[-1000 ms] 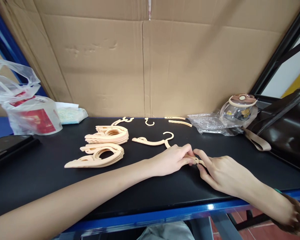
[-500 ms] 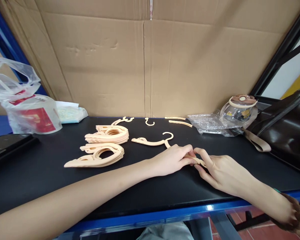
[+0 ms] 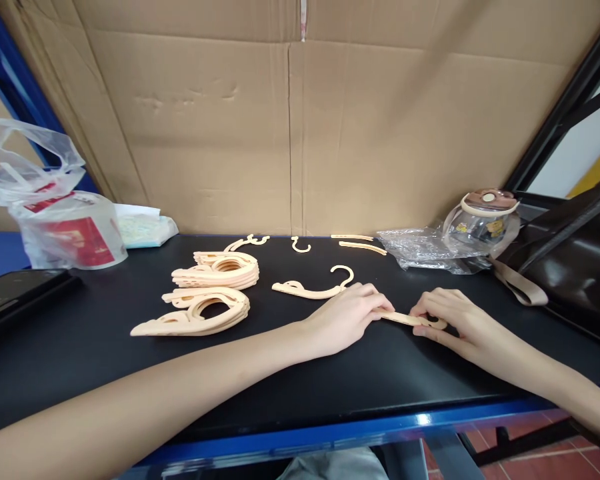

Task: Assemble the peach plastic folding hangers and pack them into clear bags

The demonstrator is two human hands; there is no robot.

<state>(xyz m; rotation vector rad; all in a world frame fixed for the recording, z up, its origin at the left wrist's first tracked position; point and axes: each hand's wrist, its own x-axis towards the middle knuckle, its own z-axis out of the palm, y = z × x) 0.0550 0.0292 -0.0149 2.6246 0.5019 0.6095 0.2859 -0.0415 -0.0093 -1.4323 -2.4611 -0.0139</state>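
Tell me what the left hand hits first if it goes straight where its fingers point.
Likely the right hand. The left hand points right along the beige hanger arm it pinches, and the right hand grips that arm's far end.

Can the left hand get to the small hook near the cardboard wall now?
Probably yes: the left hand holds the hanger, but only that flat hanger lies between it and the hook.
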